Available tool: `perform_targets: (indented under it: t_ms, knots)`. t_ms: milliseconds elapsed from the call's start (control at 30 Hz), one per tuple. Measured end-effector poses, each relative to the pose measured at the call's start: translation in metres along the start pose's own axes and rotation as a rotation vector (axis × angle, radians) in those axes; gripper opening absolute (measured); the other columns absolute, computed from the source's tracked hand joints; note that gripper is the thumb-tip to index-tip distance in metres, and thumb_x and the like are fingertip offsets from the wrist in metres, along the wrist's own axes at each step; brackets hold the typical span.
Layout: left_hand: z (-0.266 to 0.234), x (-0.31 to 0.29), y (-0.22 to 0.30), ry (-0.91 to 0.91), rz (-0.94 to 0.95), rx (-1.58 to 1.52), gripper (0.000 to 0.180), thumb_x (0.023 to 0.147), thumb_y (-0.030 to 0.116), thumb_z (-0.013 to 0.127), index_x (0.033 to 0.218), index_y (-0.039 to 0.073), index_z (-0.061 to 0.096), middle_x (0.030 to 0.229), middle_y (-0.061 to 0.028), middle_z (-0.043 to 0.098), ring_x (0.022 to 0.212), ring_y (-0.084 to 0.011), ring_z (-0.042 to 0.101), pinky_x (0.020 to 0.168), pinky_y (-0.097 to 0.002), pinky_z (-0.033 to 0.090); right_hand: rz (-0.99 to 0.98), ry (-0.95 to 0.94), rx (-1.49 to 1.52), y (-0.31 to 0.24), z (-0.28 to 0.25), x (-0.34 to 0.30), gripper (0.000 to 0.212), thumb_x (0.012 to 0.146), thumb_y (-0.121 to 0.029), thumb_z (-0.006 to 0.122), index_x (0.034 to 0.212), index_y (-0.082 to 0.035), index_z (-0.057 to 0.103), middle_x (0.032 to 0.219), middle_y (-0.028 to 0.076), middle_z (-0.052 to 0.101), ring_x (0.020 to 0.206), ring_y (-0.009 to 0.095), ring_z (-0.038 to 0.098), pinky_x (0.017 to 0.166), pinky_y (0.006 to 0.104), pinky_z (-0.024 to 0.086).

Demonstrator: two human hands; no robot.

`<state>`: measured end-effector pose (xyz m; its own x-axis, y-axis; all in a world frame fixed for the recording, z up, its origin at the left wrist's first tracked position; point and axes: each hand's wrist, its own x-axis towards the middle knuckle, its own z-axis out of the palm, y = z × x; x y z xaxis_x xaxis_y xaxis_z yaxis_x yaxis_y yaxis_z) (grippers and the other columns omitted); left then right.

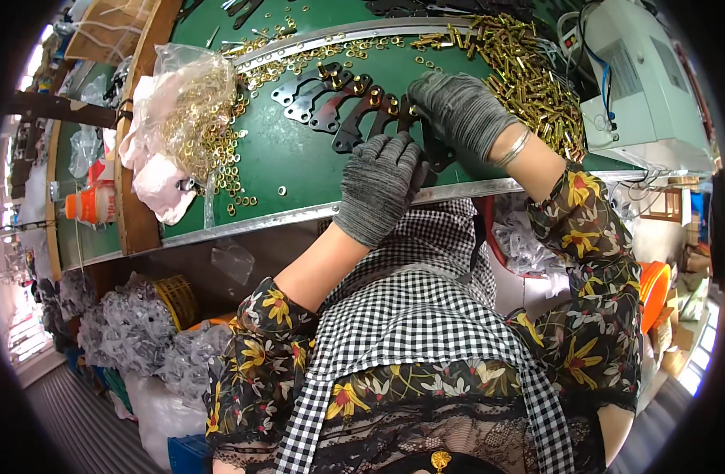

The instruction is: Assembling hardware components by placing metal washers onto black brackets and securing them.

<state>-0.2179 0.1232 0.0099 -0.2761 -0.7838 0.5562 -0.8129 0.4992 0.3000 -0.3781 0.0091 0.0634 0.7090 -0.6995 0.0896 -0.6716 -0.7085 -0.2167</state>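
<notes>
A fanned row of flat black metal brackets (324, 117) lies on the green worktop, and several carry upright brass-coloured fittings (373, 96) at their far ends. At the right end of the row, my left hand (381, 186), in a grey knit glove, has its fingers curled together over the near end of a bracket. My right hand (462, 112), gloved alike, is closed above the far end of that bracket. Whatever its fingertips pinch is hidden beneath the glove. Another dark bracket (439, 153) shows partly below my right hand, near the table's front edge.
Long brass-coloured bolts (528, 83) are heaped at the right, beside a pale machine box (643, 87) with cables. An open plastic bag (190, 110) spills small rings (230, 170) at the left. A metal strip (331, 35) curves across the back; a metal edge (260, 217) borders the front.
</notes>
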Motion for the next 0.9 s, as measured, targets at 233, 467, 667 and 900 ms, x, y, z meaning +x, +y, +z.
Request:
perform_targets:
  t_ms: [233, 467, 667, 900]
  knots:
    - [0.001, -0.004, -0.002, 0.002, 0.000, -0.012, 0.025, 0.080, 0.020, 0.071, 0.100, 0.005, 0.068, 0.106, -0.0110, 0.067, 0.096, -0.0292, 0.062, 0.086, -0.0404, 0.050, -0.187, -0.237, -0.151, 0.003, -0.010, 0.012, 0.027, 0.071, -0.012, 0.067, 0.098, -0.006, 0.063, 0.091, 0.014, 0.064, 0.090, 0.031, 0.065, 0.077, 0.0397, 0.054]
    - [0.005, -0.006, -0.001, 0.039, 0.023, -0.009, 0.026, 0.078, 0.019, 0.072, 0.099, 0.004, 0.067, 0.107, -0.0115, 0.066, 0.097, -0.0294, 0.061, 0.086, -0.0419, 0.049, -0.163, -0.360, -0.127, 0.015, -0.015, 0.024, 0.023, 0.073, -0.011, 0.068, 0.095, -0.005, 0.062, 0.086, 0.016, 0.063, 0.084, 0.034, 0.065, 0.075, 0.0398, 0.053]
    - [0.007, -0.008, -0.002, 0.049, 0.004, -0.003, 0.025, 0.078, 0.018, 0.072, 0.098, 0.004, 0.067, 0.107, -0.0118, 0.066, 0.096, -0.0291, 0.061, 0.086, -0.0405, 0.049, -0.017, -0.261, -0.126, -0.006, -0.012, 0.021, 0.016, 0.078, -0.009, 0.067, 0.093, -0.006, 0.061, 0.087, 0.014, 0.063, 0.085, 0.032, 0.065, 0.075, 0.0393, 0.053]
    - [0.004, -0.006, -0.001, 0.041, 0.001, -0.016, 0.024, 0.078, 0.018, 0.070, 0.098, 0.004, 0.067, 0.106, -0.0121, 0.066, 0.095, -0.0288, 0.062, 0.087, -0.0400, 0.050, -0.165, -0.313, -0.197, -0.013, -0.021, 0.020, 0.014, 0.086, -0.014, 0.062, 0.098, -0.008, 0.061, 0.090, 0.011, 0.064, 0.084, 0.029, 0.066, 0.071, 0.0385, 0.054]
